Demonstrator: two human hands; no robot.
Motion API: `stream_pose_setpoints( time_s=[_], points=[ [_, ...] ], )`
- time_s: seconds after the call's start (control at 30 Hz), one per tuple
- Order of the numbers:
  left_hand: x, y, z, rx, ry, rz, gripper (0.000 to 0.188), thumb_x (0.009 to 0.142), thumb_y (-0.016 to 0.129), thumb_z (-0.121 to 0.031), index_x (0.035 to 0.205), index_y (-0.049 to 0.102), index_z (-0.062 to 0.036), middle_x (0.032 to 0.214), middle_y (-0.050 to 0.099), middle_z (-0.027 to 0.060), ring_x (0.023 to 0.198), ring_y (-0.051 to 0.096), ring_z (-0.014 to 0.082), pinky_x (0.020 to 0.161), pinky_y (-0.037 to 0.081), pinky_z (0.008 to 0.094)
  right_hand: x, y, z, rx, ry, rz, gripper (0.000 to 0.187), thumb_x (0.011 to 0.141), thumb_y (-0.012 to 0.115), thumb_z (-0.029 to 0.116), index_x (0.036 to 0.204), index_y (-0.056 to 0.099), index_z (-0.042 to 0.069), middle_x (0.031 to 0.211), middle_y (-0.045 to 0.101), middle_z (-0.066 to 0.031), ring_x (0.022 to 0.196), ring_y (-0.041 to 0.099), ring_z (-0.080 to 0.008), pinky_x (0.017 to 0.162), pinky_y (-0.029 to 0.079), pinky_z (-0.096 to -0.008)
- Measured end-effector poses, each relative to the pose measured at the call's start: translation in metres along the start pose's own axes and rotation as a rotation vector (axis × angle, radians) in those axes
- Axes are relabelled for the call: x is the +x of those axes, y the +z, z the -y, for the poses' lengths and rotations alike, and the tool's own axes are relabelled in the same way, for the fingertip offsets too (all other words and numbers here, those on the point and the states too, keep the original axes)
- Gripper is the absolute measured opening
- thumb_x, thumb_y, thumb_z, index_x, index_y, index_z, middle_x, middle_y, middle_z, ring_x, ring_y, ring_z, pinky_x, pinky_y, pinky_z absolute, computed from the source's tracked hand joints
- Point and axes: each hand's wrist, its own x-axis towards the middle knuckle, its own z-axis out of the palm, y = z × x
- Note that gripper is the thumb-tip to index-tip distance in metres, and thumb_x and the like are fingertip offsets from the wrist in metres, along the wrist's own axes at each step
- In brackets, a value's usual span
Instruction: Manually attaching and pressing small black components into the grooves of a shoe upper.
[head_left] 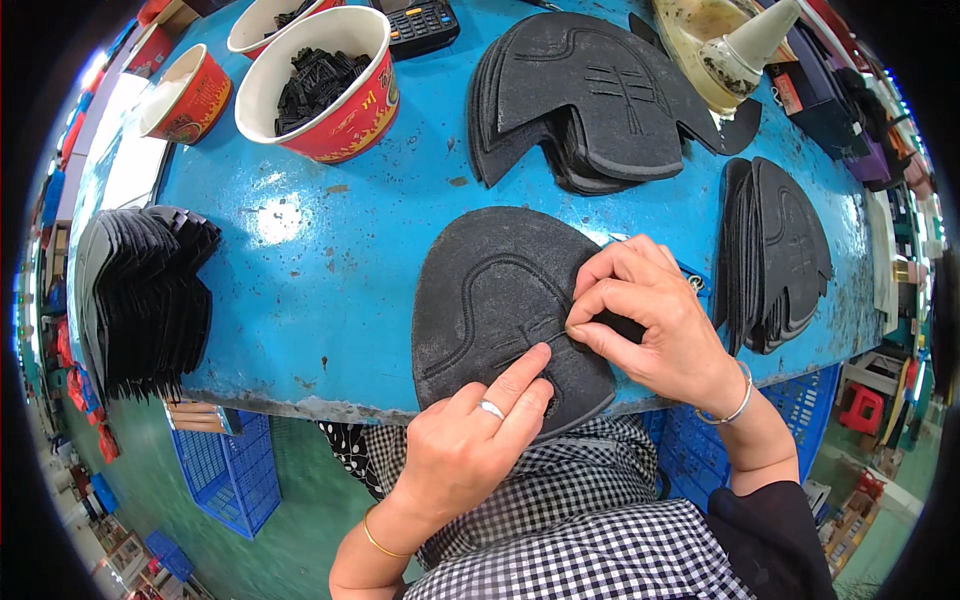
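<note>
A black moulded foam pad [470, 285] with a curved groove and short slits lies at the table's near edge in front of me. My left hand [478, 428] rests on its lower part, index and middle fingers stretched out, the index fingertip pressing near the slits. Over the pad's right side, my right hand [640, 318] has thumb and index finger pinched together. A thin strip [558, 337] runs from that pinch toward my left index fingertip. Its far end is too small to make out.
A stack of similar black pads [590, 85] lies behind, another stack [785, 250] at right. Thin black pieces [150, 300] stand bunched at left. Red-and-white paper tubs [350, 120], one holding small black parts, are at back left, near a calculator [418, 25]. A plastic nozzle bottle [735, 60] stands at back right.
</note>
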Motion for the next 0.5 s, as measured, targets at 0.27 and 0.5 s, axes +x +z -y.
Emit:
stream_pose_setpoints(
  time_s=[0.27,0.5],
  points=[
    [0.0,-0.001,0.005,-0.253,-0.049,-0.138,0.025,0.067,0.076,0.002,0.089,0.071,-0.0083,0.106,0.076,0.0044,0.055,0.057,0.0087,0.048,0.045,0.0229,0.006,-0.001,0.005,-0.024,0.064,0.04,0.012,0.076,0.077,0.013,0.076,0.065,0.011,0.088,0.06,-0.0004,0.087,0.054,-0.0223,0.08,0.039,-0.0369],
    [-0.011,-0.026,-0.005,-0.711,-0.363,-0.027,0.023,0.076,0.08,-0.004,0.097,0.074,-0.0094,0.09,0.076,0.0047,0.046,0.05,0.007,0.044,0.038,0.0227,-0.008,0.003,0.038,0.203,-0.221,-0.04,0.017,0.073,0.082,0.017,0.087,0.073,0.016,0.083,0.062,0.0035,0.08,0.059,-0.0168,0.076,0.041,-0.0336]
  ],
)
